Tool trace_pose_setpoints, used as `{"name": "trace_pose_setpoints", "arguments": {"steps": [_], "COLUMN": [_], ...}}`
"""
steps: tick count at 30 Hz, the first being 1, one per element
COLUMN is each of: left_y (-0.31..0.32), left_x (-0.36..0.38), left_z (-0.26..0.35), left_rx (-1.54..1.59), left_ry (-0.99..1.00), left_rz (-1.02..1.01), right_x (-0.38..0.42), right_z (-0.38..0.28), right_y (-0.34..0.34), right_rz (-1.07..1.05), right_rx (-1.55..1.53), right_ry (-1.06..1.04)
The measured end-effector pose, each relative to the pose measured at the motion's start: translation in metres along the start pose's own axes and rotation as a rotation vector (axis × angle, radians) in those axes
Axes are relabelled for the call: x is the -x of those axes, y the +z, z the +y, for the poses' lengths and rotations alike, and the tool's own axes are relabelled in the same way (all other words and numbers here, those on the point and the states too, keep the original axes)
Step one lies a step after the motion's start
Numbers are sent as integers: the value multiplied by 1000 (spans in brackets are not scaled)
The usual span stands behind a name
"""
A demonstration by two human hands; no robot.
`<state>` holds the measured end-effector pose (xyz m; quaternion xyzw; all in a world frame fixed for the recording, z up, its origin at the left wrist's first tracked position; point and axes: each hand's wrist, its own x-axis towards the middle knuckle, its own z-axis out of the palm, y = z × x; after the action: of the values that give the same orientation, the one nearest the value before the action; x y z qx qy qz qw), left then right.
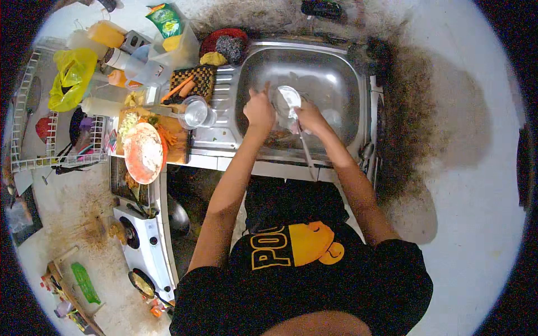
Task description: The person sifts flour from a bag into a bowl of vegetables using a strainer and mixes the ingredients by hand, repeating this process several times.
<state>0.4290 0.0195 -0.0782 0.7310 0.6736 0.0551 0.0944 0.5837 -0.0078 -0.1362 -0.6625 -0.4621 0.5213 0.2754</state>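
Over the metal sink (319,61), my right hand (311,119) grips a long utensil (306,154) whose handle points down toward the sink's front edge. A white, shiny curved piece (290,96) shows just above that hand; whether it belongs to the utensil I cannot tell. My left hand (260,110) is over the left part of the basin, with its index finger and thumb stretched apart and the other fingers curled. Nothing shows in it. Small scraps and wet spots lie on the sink bottom, partly hidden by my right hand.
Left of the sink are clear cups (196,112), a woven basket with carrots (193,84), a cutting board (177,147) with cut vegetables and an orange-rimmed plate (144,153) of white food. A dish rack (50,162) and a stove (143,246) stand farther left.
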Motion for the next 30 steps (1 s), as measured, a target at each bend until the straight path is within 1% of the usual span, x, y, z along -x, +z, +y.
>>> {"name": "trace_pose_setpoints", "arguments": {"steps": [1,2,3,5,6,8,9,11,12,14,15,17,18,20,21,23,24,26,27,29,30], "left_y": [12,23,33,41,40,43,40,26,26,29,25,13,14,15,21,40,38,35,31,23,19], "left_x": [-7,-13,-18,-32,-35,-36,-33,-24,-22,-12,-5,14,22,28,28,28,28,29,32,40,46], "left_z": [-11,-21,-29,-41,-46,-53,-53,-50,-50,-52,-48,-36,-35,-33,-32,-36,-37,-41,-43,-48,-50], "left_rx": [108,215,213,366,368,712,714,678,681,679,679,436,433,-34,-33,-155,-153,-218,-216,36,36], "left_ry": [34,69,67,111,109,65,58,-71,-79,-60,-61,-16,-22,286,281,219,217,235,233,317,316], "left_rz": [109,218,220,384,389,425,425,390,396,397,398,437,434,256,258,254,254,204,200,292,290], "right_x": [-5,-7,-7,-14,-16,-16,-17,-22,-24,-22,-27,-44,-41,-39,-40,-40,-42,-43,-39,-34,-33], "right_z": [-9,-15,-16,-21,-22,-19,-19,-22,-23,-20,-16,-4,-6,-13,-18,-24,-25,-25,-27,-33,-35], "right_y": [7,11,15,18,19,21,22,23,23,28,30,32,33,29,26,22,22,20,19,17,14], "right_rz": [95,132,130,55,56,341,335,218,213,147,146,296,289,215,212,67,66,84,81,78,77], "right_rx": [384,557,556,546,550,612,616,494,501,657,658,663,662,541,543,407,408,521,522,591,591], "right_ry": [-144,-292,-294,-266,-270,-478,-479,-286,-292,-384,-386,-473,-471,-419,-422,-299,-299,-433,-431,-554,-552]}}
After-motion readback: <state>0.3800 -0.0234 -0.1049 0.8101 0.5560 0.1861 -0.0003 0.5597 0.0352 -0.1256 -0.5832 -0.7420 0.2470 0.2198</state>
